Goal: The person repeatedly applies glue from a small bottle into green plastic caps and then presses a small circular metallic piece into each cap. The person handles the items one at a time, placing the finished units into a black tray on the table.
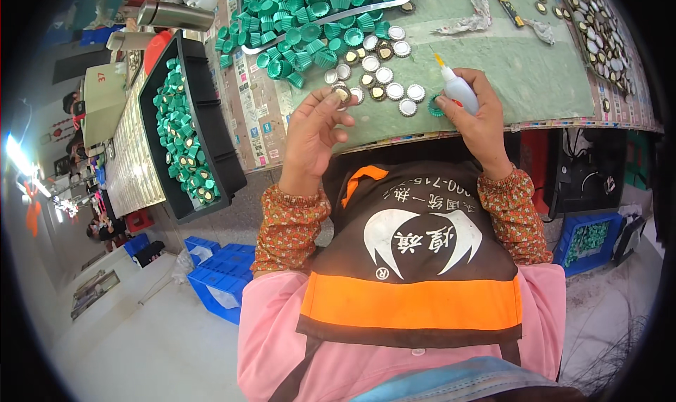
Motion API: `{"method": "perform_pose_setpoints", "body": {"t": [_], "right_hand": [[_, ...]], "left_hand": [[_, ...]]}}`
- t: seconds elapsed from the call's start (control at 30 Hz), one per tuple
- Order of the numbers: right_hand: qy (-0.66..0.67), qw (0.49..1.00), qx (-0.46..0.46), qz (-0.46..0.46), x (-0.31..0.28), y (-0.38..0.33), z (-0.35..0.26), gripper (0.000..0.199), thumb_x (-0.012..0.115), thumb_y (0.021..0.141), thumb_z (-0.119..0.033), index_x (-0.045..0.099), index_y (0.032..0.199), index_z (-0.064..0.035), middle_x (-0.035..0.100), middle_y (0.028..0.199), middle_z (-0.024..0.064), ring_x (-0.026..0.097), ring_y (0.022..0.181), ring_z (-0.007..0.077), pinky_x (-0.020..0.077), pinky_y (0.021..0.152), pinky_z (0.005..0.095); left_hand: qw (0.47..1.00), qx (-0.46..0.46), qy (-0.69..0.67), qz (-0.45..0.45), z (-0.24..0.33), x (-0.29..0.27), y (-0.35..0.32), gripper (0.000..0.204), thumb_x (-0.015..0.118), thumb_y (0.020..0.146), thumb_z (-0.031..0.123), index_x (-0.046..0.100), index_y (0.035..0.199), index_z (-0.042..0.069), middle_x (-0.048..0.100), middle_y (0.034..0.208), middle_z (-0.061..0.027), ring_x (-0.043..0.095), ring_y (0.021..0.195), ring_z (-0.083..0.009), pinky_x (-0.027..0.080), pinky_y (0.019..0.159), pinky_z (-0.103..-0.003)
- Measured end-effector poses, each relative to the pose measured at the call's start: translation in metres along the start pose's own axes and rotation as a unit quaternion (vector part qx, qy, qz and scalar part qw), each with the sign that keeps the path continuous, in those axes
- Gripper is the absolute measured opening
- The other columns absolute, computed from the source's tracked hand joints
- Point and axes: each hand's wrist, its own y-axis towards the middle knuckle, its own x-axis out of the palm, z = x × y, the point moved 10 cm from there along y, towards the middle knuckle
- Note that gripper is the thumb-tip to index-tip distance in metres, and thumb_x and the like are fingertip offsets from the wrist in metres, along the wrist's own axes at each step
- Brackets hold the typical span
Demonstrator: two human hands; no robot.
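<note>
Between the thumb and fingers of my left hand (314,136) is a small round brown-rimmed cap (341,93) with a pale patch on its face. My right hand (484,124) is closed around a white squeeze bottle (461,92), apparently glue, whose yellow tip points up and away to the left. The same hand's fingertips also pinch a green fluted cup (434,107) beside the bottle. On the green mat (521,85) between and beyond both hands lie several white discs (395,91) and brown-rimmed caps (377,93), some with pale pieces in them.
Green fluted cups (310,32) heap over a clear-rimmed tray (338,16) at the far side. Left stands a black crate (204,131) of green pieces. A board of caps (598,36) lies far right, near crumpled tissue (479,11). Blue bins (224,279) stand below the table.
</note>
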Motion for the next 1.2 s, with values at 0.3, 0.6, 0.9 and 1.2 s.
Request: {"method": "perform_pose_setpoints", "body": {"t": [0.3, 0.6, 0.9, 1.2], "right_hand": [[0.002, 1.0, -0.002, 0.001, 0.0, 0.001, 0.0, 0.035, 0.075, 0.086, -0.011, 0.059, 0.116, -0.0009, 0.063, 0.098, 0.0043, 0.058, 0.088, 0.0101, 0.0494, 0.078, 0.0276], [0.022, 0.999, 0.036, -0.006, 0.001, -0.001, -0.001, 0.032, 0.073, 0.088, -0.008, 0.058, 0.116, -0.0013, 0.06, 0.096, 0.001, 0.054, 0.084, 0.0072, 0.0476, 0.074, 0.024], [0.014, 0.999, 0.041, 0.006, 0.002, -0.001, -0.001, 0.034, 0.074, 0.089, -0.009, 0.058, 0.118, -0.0034, 0.063, 0.088, -0.0002, 0.053, 0.066, 0.0029, 0.0417, 0.053, 0.019], [0.011, 0.999, 0.043, 0.009, 0.0, -0.001, 0.001, 0.034, 0.073, 0.09, -0.01, 0.057, 0.119, -0.0038, 0.063, 0.088, -0.0004, 0.052, 0.064, 0.0028, 0.041, 0.052, 0.0183]], "left_hand": [[0.99, -0.07, -0.119, -0.024, -0.015, -0.002, -0.02, 0.028, 0.06, 0.1, 0.015, 0.06, 0.123, -0.002, 0.067, 0.121, -0.017, 0.072, 0.096, -0.0221, 0.064, 0.067, -0.027], [0.983, -0.068, -0.165, -0.037, 0.002, -0.017, -0.042, 0.025, 0.057, 0.102, 0.015, 0.063, 0.12, -0.001, 0.064, 0.127, -0.0176, 0.071, 0.101, -0.0271, 0.065, 0.071, -0.03], [0.958, -0.076, -0.273, -0.052, 0.016, -0.032, -0.058, 0.024, 0.057, 0.1, 0.011, 0.061, 0.12, -0.002, 0.062, 0.131, -0.0146, 0.068, 0.108, -0.0267, 0.066, 0.073, -0.032], [0.933, -0.074, -0.35, -0.039, 0.009, -0.046, -0.069, 0.027, 0.053, 0.103, 0.01, 0.058, 0.126, -0.003, 0.063, 0.13, -0.015, 0.069, 0.108, -0.0278, 0.066, 0.074, -0.035]]}}
